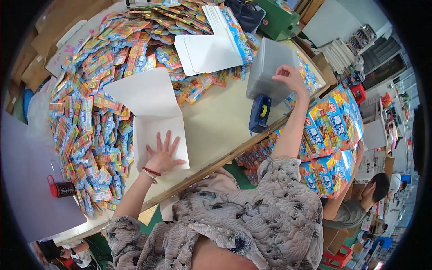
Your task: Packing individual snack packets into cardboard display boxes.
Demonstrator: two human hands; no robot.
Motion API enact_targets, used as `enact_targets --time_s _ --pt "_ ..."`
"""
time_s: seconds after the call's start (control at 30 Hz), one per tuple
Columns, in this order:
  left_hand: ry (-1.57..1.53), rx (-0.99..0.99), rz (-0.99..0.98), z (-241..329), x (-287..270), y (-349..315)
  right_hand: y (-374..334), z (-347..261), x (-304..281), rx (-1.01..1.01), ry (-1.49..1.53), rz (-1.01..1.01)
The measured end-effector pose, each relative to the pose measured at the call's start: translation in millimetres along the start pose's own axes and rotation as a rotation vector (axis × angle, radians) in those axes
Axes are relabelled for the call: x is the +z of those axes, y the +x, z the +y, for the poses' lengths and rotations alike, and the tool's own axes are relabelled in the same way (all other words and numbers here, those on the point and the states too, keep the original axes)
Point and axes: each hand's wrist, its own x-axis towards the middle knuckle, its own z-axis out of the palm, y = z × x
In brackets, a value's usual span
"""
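My left hand point(164, 155) lies flat with fingers spread on the lower panel of an unfolded white card box point(155, 96). Its other panel leans back over a heap of small colourful packets point(101, 121). My right hand point(291, 80) is at the upper right part of a stack of clear plastic trays point(265, 63), its fingers curled in toward the thumb. Whatever may be between those fingertips is too thin or see-through to make out. A blue tape dispenser point(259, 113) stands just in front of the stack.
More white-backed printed cards point(207, 53) lie at the back of the table. Printed blue cartons point(330, 128) are piled at right, beyond the wooden table edge point(207, 174). A green machine point(279, 20) stands at the back, a red-lidded bottle point(62, 188) at left. Another person point(355, 209) is at lower right.
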Motion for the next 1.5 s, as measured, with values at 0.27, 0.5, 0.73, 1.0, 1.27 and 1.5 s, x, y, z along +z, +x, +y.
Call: enact_targets --time_s 0.27,0.5,0.73,1.0,1.27,1.5 --pt "-0.049 -0.004 -0.030 -3.5 1.0 1.8 16.4 9.5 -14.1 0.119 0.076 -0.194" --pt "-0.070 -0.003 -0.033 -3.2 1.3 3.0 -7.2 -0.3 10.2 -0.076 -0.041 0.110" --pt "-0.049 -0.010 0.009 -5.5 5.5 -1.7 9.6 -7.1 22.0 -0.096 -0.266 0.233" --pt "-0.009 0.081 0.037 1.2 0.5 18.1 124.3 114.3 -45.6 0.199 -0.954 0.841" --pt "-0.056 -0.059 0.069 7.1 -8.6 -3.8 8.6 -168.7 -72.7 -0.606 -0.631 1.015" --pt "-2.260 0.534 0.682 -1.2 -53.9 -73.4 -49.9 -267.6 120.6 -0.287 0.496 0.201"
